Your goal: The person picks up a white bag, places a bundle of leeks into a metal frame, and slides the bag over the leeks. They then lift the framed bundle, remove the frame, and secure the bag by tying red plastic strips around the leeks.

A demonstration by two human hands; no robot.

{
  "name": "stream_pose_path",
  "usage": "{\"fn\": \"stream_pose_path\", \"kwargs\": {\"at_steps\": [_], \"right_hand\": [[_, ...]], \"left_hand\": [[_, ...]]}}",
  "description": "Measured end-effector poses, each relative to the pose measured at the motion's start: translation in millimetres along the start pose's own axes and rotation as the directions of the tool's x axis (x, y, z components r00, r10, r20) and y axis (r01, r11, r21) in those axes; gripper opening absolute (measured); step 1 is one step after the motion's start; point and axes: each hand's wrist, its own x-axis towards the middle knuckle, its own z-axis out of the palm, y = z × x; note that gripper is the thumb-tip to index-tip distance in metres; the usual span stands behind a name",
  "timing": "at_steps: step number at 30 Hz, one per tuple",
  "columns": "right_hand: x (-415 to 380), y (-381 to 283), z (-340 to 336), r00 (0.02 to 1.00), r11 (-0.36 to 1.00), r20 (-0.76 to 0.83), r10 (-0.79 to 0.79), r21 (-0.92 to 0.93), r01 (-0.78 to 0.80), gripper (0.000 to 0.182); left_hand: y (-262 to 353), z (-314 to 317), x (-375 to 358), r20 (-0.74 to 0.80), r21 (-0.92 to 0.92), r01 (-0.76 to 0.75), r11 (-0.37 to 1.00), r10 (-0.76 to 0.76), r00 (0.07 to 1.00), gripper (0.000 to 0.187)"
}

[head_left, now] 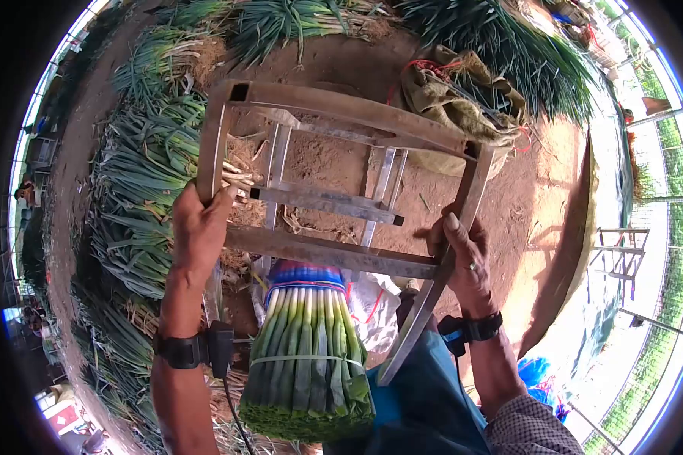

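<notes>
Both hands hold up a metal frame stand (334,254) made of square tubing, with open tube ends at its corners. My left hand (199,227) is closed around its left upright. Over on the right, my right hand (467,258) grips the opposite upright, its thumb lying along the tube. Just below the frame is a thick bundle of leeks (303,356), their white ends wrapped in a blue-and-red band (305,274) and a pale tie round the leaves. It lies close to the blue cloth (410,387) over my lap. Each wrist wears a black strap.
Loose leeks (140,197) are heaped along the left, with more leek piles (501,53) at the back. A burlap sack (463,98) lies on the dirt floor behind the frame. White plastic (376,307) sits beside the bundle. Another metal stand (622,250) is at far right.
</notes>
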Motion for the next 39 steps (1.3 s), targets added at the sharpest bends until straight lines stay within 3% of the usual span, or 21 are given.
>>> {"fn": "stream_pose_path", "kwargs": {"at_steps": [1, 4, 5, 7, 10, 12, 15, 17, 19, 22, 26, 27, 28, 29, 30, 31, 32, 33, 36, 38, 39], "right_hand": [[2.6, -8.9, 7.9, 0.997, 0.997, 0.027, -0.075, -0.033, 0.076, 0.040], [-28.5, -4.2, 11.3, 0.998, 0.985, 0.022, 0.055, -0.166, -0.051, 0.046], [-35.1, 7.6, -5.1, 0.989, 0.927, -0.004, 0.149, -0.347, -0.141, 0.044], [-36.5, 28.7, -14.2, 0.923, 0.925, 0.080, 0.375, 0.038, -0.379, 0.045], [-5.3, 6.7, 28.5, 0.959, 0.967, -0.126, 0.253, 0.036, -0.251, 0.039], [27.2, 13.8, 33.9, 0.962, 0.967, -0.133, 0.237, 0.126, -0.221, 0.040], [82.5, 40.8, 35.7, 0.973, 0.976, -0.139, 0.185, 0.146, -0.165, 0.042], [137.0, 82.3, 23.5, 0.951, 0.959, -0.200, 0.236, 0.208, -0.194, 0.035], [193.8, 123.0, 18.7, 0.965, 0.947, -0.121, 0.231, 0.256, -0.195, 0.034], [219.5, 120.7, 28.5, 0.959, 0.963, -0.197, 0.203, 0.217, -0.160, 0.030], [258.5, 102.2, -0.4, 0.997, 0.955, -0.055, 0.046, 0.296, -0.028, 0.021], [298.8, 114.3, -49.7, 0.995, 0.885, 0.083, 0.059, 0.457, -0.091, 0.026], [320.7, 107.8, -69.7, 0.999, 0.895, 0.031, 0.038, 0.443, -0.048, 0.025], [331.7, 97.4, -85.2, 0.993, 0.987, 0.099, -0.065, 0.152, 0.049, 0.021], [343.2, 87.2, -101.7, 0.971, 0.964, 0.166, -0.169, -0.176, 0.198, 0.019], [354.1, 77.0, -117.4, 0.935, 0.835, 0.230, -0.269, -0.429, 0.345, 0.020], [363.3, 66.7, -138.8, 0.791, 0.209, 0.444, -0.421, -0.801, 0.561, 0.027], [378.7, 56.5, -154.5, 0.783, 0.200, 0.463, -0.416, -0.793, 0.576, 0.026], [414.7, 20.1, -192.7, 0.922, 0.716, 0.286, -0.260, -0.584, 0.383, 0.025], [403.3, -3.3, -197.0, 0.942, 0.720, 0.229, -0.247, -0.607, 0.336, 0.023], [398.0, -13.6, -197.8, 0.995, 0.964, 0.056, -0.078, -0.252, 0.090, 0.022]], "left_hand": [[-0.3, 1.5, -1.0, 0.004, -0.012, 0.024, 1.000, -0.024, 1.000, 0.023], [2.4, 6.2, 5.7, 0.007, -0.058, 0.075, 0.995, -0.075, 0.997, 0.023], [2.4, 5.3, 10.5, -0.003, -0.039, 0.059, 0.998, -0.059, 0.998, 0.023], [-1.8, 17.0, 24.2, 0.023, -0.017, 0.017, 1.000, -0.016, 1.000, 0.022], [17.7, 0.7, 65.8, 0.253, -0.083, 0.048, 0.995, -0.025, 0.967, 0.032], [30.3, 1.3, 78.0, -0.006, -0.031, -0.236, 0.971, 0.236, 0.972, 0.054], [51.8, -30.9, 73.4, 0.091, 0.102, -0.263, 0.959, 0.255, 0.963, 0.064], [45.2, -59.8, 40.3, 0.037, 0.136, -0.165, 0.977, 0.162, 0.986, 0.061], [-23.3, -114.2, -28.9, -0.010, 0.291, 0.052, 0.955, -0.052, 0.999, 0.056], [-122.7, -157.5, -138.3, -0.136, 0.330, 0.319, 0.888, -0.290, 0.947, 0.047], [-269.6, -206.4, -339.7, -0.267, 0.445, 0.642, 0.624, -0.591, 0.761, 0.037], [-278.6, -197.5, -384.9, -0.287, 0.185, 0.795, 0.578, -0.742, 0.607, 0.039], [-270.3, -182.0, -414.1, -0.237, 0.149, 0.856, 0.495, -0.823, 0.517, 0.040], [-309.8, -184.8, -472.0, -0.223, 0.193, 0.896, 0.401, -0.871, 0.438, 0.044], [-277.8, -158.3, -466.8, -0.177, -0.073, 0.974, 0.214, -0.964, 0.198, 0.051], [-265.6, -139.7, -472.4, -0.160, -0.205, 0.967, 0.150, -0.980, 0.118, 0.051], [-254.3, -122.0, -471.5, -0.101, -0.267, 0.953, 0.143, -0.988, 0.120, 0.050], [-244.8, -112.5, -471.2, -0.040, -0.326, 0.936, 0.130, -0.992, 0.124, 0.049], [-258.4, -87.2, -485.3, 0.083, -0.421, 0.902, 0.100, -0.986, 0.148, 0.039], [-260.0, -76.7, -491.8, 0.058, -0.458, 0.881, 0.120, -0.985, 0.164, 0.034], [-260.6, -72.5, -494.0, 0.066, -0.406, 0.900, 0.162, -0.976, 0.206, 0.035]]}}
